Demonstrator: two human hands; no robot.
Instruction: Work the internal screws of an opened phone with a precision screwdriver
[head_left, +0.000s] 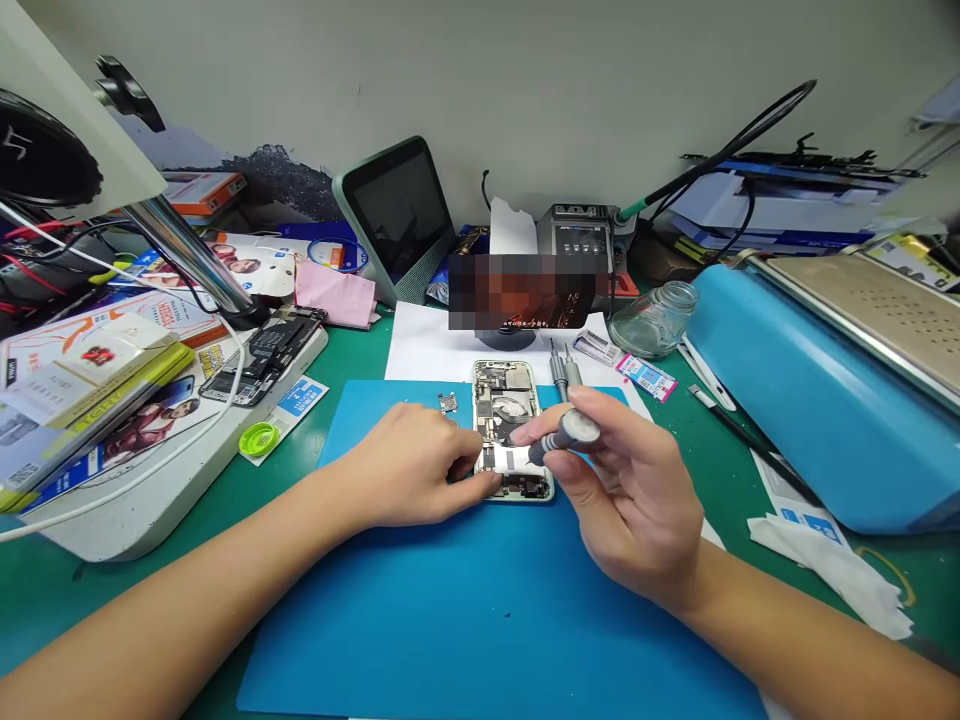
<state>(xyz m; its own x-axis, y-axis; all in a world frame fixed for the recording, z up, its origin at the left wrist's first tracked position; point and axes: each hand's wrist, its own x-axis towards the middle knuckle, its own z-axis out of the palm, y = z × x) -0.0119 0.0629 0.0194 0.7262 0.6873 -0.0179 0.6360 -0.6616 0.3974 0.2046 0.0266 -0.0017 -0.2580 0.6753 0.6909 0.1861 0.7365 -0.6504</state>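
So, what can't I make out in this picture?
In the head view:
Opened phone: left edge partly covered by the left hand.
Screwdriver in the right hand: tip too small to tell whether it touches anything.
Propped screen: left part blurred into blocks.
Blue machine: cut off by the right edge.

left hand (424,465): bare | left forearm (225,565): bare | right hand (641,495): bare | right forearm (810,635): bare

Two hands (424,465) (645,490), one mat (465,610)
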